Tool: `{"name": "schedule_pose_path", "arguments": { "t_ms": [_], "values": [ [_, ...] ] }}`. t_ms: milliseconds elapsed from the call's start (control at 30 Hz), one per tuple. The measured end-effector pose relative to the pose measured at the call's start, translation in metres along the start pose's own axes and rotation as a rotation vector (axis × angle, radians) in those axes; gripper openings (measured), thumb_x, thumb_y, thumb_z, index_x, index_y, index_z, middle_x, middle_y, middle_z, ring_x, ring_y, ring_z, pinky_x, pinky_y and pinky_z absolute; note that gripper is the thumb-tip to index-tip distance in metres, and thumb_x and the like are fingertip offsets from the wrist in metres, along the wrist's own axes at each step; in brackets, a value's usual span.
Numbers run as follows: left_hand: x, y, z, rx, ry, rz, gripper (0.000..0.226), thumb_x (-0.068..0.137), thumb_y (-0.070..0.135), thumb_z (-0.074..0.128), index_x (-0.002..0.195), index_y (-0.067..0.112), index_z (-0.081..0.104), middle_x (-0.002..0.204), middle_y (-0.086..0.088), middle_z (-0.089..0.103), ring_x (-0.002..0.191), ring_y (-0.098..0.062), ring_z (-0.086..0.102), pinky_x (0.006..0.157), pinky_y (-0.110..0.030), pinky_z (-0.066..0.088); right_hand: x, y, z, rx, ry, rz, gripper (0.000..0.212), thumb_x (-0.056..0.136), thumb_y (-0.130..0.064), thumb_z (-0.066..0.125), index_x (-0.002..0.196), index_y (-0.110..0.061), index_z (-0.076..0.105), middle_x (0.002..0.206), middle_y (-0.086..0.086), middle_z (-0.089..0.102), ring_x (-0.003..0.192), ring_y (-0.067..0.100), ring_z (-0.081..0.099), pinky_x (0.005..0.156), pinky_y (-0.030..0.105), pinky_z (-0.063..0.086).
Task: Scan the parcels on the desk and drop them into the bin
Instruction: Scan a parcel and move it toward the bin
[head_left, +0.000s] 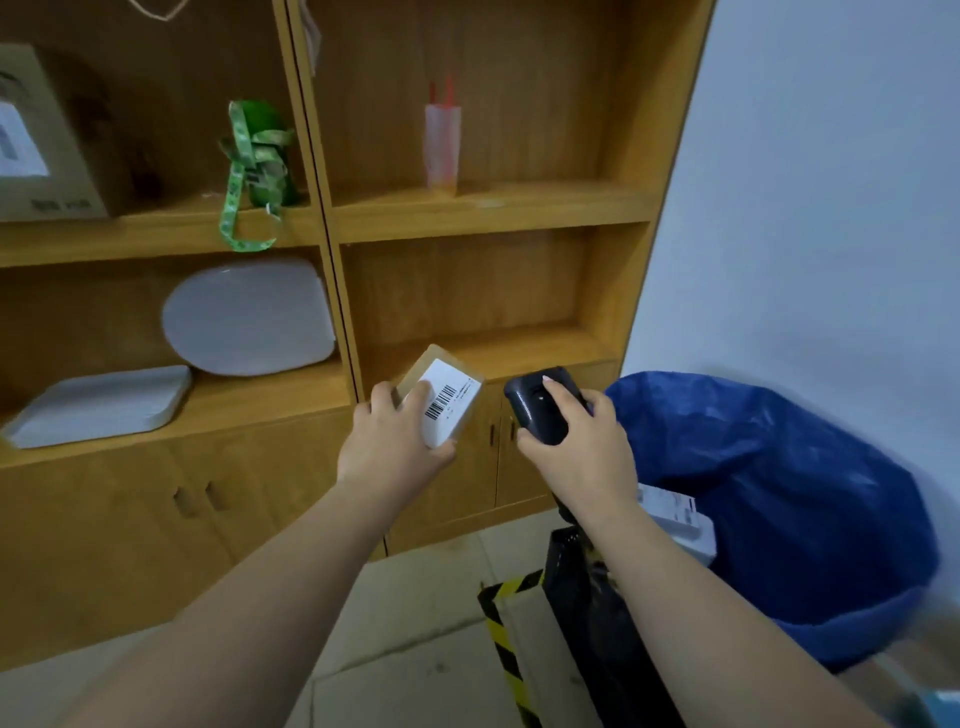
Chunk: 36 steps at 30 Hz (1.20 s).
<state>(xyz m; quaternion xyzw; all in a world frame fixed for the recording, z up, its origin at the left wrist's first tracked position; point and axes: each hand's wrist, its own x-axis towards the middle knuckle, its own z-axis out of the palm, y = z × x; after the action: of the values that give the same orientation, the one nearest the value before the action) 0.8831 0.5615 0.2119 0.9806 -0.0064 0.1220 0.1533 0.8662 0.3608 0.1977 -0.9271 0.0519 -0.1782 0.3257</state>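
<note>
We held the small flat brown cardboard parcel, white barcode label up, gripped in our left hand. Just beside it, our right hand clasped the smooth black plastic scanner, near the blue-bagged crinkled bin on its right.

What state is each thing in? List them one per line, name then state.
left hand: grips the parcel
parcel: held up, barcode label facing the camera
right hand: grips the scanner
scanner: held upright beside the parcel
bin: open, blue liner, white parcel inside
cabinet doors: closed
</note>
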Motion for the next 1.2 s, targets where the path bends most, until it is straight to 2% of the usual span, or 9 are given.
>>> {"name": "schedule_pose_path", "arguments": {
  "t_ms": [167, 400, 633, 767, 867, 967, 1200],
  "values": [
    [0.103, 0.022, 0.018, 0.000, -0.060, 0.168, 0.080, 0.085, 0.058, 0.063, 0.150, 0.035, 0.022, 0.145, -0.005, 0.029, 0.130, -0.028, 0.036, 0.092, -0.036, 0.047, 0.069, 0.007, 0.022, -0.015, 0.094, 0.141, 0.069, 0.086, -0.053, 0.064, 0.149, -0.042, 0.038, 0.148, 0.003, 0.036, 0.125, 0.028, 0.047, 0.102, 0.048, 0.046],
    [0.181, 0.092, 0.068, -0.086, -0.166, 0.402, 0.077, 0.084, 0.060, 0.060, 0.148, 0.034, 0.025, 0.142, -0.006, 0.028, 0.126, -0.030, 0.036, 0.094, -0.042, 0.045, 0.111, 0.059, 0.005, -0.063, 0.218, 0.357, 0.067, 0.086, -0.052, 0.063, 0.148, -0.044, 0.038, 0.146, 0.001, 0.036, 0.123, 0.028, 0.049, 0.100, 0.049, 0.047],
    [0.208, 0.194, 0.134, -0.147, -0.333, 0.612, 0.080, 0.084, 0.056, 0.062, 0.150, 0.032, 0.023, 0.146, -0.007, 0.025, 0.131, -0.030, 0.032, 0.101, -0.040, 0.040, 0.125, 0.144, -0.034, -0.113, 0.362, 0.582, 0.066, 0.083, -0.052, 0.066, 0.145, -0.043, 0.043, 0.147, -0.001, 0.036, 0.119, 0.027, 0.052, 0.099, 0.049, 0.048],
    [0.216, 0.253, 0.179, -0.145, -0.407, 0.705, 0.075, 0.085, 0.055, 0.061, 0.146, 0.030, 0.026, 0.139, -0.007, 0.031, 0.126, -0.030, 0.036, 0.096, -0.040, 0.041, 0.133, 0.200, -0.057, -0.136, 0.452, 0.698, 0.067, 0.083, -0.052, 0.067, 0.145, -0.043, 0.043, 0.148, -0.001, 0.036, 0.121, 0.026, 0.050, 0.099, 0.048, 0.048],
    [0.217, 0.289, 0.214, -0.158, -0.459, 0.748, 0.073, 0.085, 0.054, 0.061, 0.145, 0.029, 0.027, 0.134, -0.008, 0.032, 0.120, -0.031, 0.037, 0.086, -0.039, 0.044, 0.134, 0.239, -0.064, -0.138, 0.489, 0.790, 0.069, 0.083, -0.054, 0.066, 0.146, -0.043, 0.041, 0.149, -0.002, 0.035, 0.122, 0.027, 0.050, 0.098, 0.050, 0.049],
    [0.208, 0.311, 0.252, -0.141, -0.524, 0.769, 0.078, 0.085, 0.056, 0.060, 0.148, 0.031, 0.022, 0.132, -0.007, 0.029, 0.116, -0.030, 0.037, 0.080, -0.036, 0.042, 0.125, 0.273, -0.056, -0.116, 0.497, 0.906, 0.071, 0.082, -0.057, 0.066, 0.147, -0.044, 0.040, 0.149, -0.001, 0.034, 0.121, 0.028, 0.052, 0.095, 0.050, 0.051],
    [0.171, 0.325, 0.353, 0.000, -0.749, 0.757, 0.084, 0.084, 0.060, 0.057, 0.152, 0.045, 0.010, 0.140, -0.007, 0.019, 0.121, -0.030, 0.033, 0.092, -0.045, 0.047, 0.096, 0.330, -0.004, -0.041, 0.526, 1.193, 0.071, 0.084, -0.057, 0.064, 0.148, -0.049, 0.034, 0.149, -0.001, 0.033, 0.120, 0.027, 0.050, 0.096, 0.048, 0.050]
  ]
}}
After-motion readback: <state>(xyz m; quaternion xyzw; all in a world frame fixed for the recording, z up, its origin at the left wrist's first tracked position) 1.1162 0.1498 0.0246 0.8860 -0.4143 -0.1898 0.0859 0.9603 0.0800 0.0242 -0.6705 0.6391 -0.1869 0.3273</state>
